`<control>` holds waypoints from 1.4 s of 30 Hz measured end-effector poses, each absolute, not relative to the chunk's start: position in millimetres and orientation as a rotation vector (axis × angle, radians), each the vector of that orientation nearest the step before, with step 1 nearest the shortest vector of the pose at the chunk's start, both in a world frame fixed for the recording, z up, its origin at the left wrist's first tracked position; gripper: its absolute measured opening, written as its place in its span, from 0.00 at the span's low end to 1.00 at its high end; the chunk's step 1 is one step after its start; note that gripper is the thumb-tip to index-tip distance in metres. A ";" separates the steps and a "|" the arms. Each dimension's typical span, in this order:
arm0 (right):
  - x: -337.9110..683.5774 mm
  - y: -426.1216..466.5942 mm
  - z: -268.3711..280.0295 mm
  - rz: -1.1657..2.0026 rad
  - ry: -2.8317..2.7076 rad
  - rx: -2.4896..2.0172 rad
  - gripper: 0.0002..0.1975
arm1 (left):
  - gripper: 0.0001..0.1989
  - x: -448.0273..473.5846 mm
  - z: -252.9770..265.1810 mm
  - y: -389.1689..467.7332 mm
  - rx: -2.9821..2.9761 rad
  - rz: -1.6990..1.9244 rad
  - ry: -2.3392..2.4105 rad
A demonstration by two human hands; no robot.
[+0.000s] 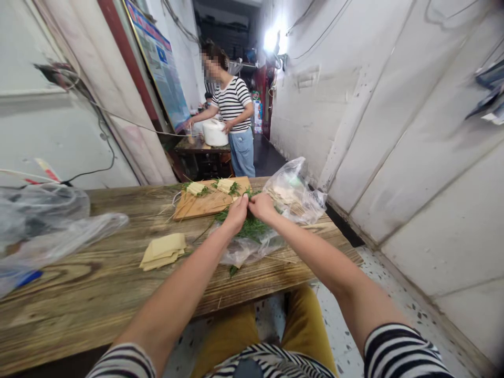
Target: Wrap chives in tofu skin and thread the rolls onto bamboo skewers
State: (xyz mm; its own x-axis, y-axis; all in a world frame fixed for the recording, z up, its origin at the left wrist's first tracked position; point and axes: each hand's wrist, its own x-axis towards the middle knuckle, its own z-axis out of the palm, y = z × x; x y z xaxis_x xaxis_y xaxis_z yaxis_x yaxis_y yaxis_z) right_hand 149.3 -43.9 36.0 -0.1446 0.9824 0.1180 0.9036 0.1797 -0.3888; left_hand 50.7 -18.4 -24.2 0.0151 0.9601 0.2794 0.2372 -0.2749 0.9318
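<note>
My left hand (237, 215) and my right hand (263, 206) meet over a pile of leafy green herbs (252, 229) lying on a plastic bag. Both are closed, with fingertips pinched together on some herb sprigs; the pinched part is mostly hidden. Just beyond them, a wooden cutting board (192, 210) carries two pale yellow rolls, a left roll (196, 189) and a right roll (226, 186), with green leaves poking out and thin sticks by them. Nearer me on the left, flat pale yellow sheets (163, 249) that look like tofu skin lie stacked on the table.
At the right end of the wooden table (98, 278) sits a clear plastic bag (303, 197) with pale pieces and thin sticks. More plastic bags (51, 220) lie at the left. Farther off, a person (235, 107) stands holding a white pot (214, 133). A wall runs along the right.
</note>
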 end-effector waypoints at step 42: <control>197.7 -49.2 75.5 0.244 -2.797 -1.568 0.13 | 0.13 -21.9 36.4 -33.8 1.873 0.398 0.924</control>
State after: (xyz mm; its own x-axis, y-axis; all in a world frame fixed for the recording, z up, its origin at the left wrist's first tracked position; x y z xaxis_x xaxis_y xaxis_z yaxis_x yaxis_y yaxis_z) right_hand 197.7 -49.2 75.5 -0.5224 0.8413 -0.1387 0.8526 0.5137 -0.0956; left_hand -21.9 -33.8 36.4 0.6582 0.7437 -0.1173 0.4256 -0.2390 0.8728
